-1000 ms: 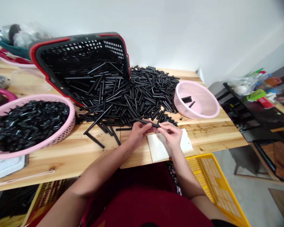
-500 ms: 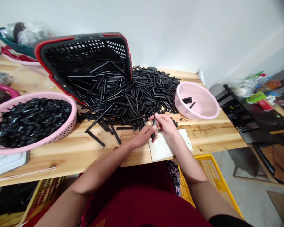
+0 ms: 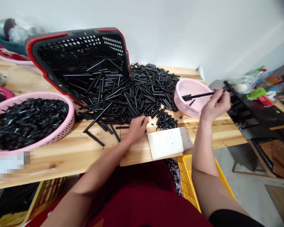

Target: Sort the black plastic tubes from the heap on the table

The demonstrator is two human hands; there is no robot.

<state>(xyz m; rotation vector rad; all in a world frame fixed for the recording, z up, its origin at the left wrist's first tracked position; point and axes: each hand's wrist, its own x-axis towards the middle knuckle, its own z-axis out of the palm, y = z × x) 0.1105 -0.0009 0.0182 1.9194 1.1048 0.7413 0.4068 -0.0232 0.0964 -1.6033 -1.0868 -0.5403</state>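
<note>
My right hand (image 3: pixel 216 104) is raised at the right edge of a pink bowl (image 3: pixel 204 108), its fingers closed on a long thin black rod (image 3: pixel 202 95). The rod slants leftward over the bowl, its far end near a few short black tubes (image 3: pixel 186 97) lying inside. My left hand (image 3: pixel 137 128) rests low at the front edge of a pile of black tubes (image 3: pixel 144 91), fingers curled together. What those fingers hold, if anything, is hidden. Right of it lie small black offcuts (image 3: pixel 167 121), behind a white board (image 3: pixel 169 143) with black specks.
A black basket with a red rim (image 3: pixel 61 33) lies tipped, tubes spilling onto the wooden table (image 3: pixel 85 160). At left stands a pink colander (image 3: pixel 72 116) full of short shiny black pieces. A yellow crate (image 3: pixel 186 170) sits below the table's front edge.
My hands have parted. The right moved up and right to the bowl with the black rod; the left shifted slightly left to the pile's edge. The offcuts and board are now uncovered.
</note>
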